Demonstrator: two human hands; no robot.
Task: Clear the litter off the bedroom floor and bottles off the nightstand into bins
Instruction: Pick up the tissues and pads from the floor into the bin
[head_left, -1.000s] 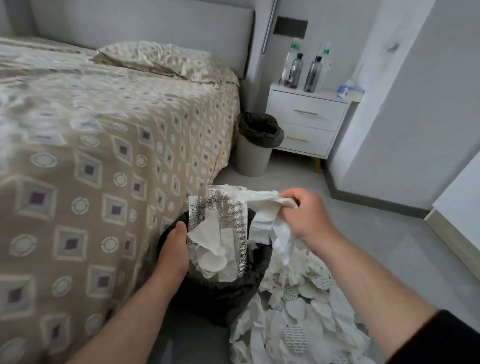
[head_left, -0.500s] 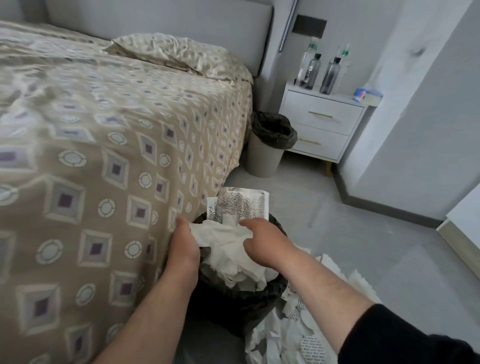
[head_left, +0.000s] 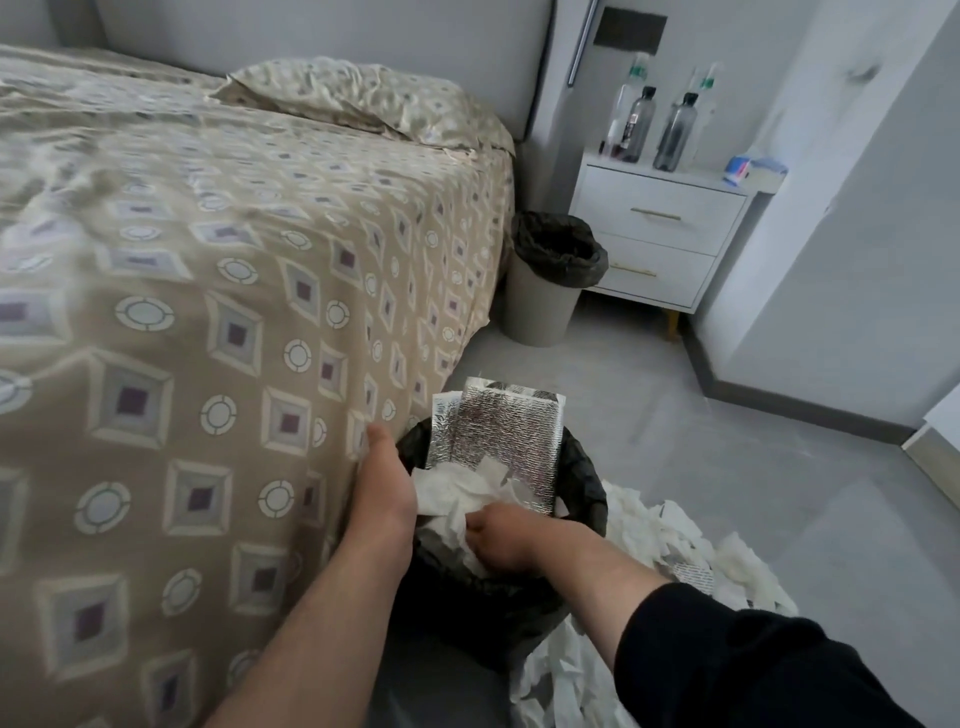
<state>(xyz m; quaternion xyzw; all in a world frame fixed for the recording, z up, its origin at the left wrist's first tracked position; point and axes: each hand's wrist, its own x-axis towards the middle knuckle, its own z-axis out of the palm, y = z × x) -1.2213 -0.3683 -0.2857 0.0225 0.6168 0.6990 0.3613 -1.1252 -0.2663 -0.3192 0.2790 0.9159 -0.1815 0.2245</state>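
From the head view, the left hand (head_left: 387, 488) holds the rim of the black bin (head_left: 584, 493) beside the bed (head_left: 208, 312). The right hand (head_left: 506, 535) is closed on white paper (head_left: 452, 491) inside the bin. A silver pouch (head_left: 498, 441) stands up tall in it. Bottles (head_left: 654, 130) stand upright on the nightstand (head_left: 660, 234).

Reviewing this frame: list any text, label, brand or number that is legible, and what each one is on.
No text is legible.
Dark bottle on the nightstand: has a label, too blurred to read.
Printed paper scrap in the floor litter: lines of print, too small to read.
Silver foil pouch in the black bin: edge marks, unreadable.
Blue and white pack on the nightstand: blurred.
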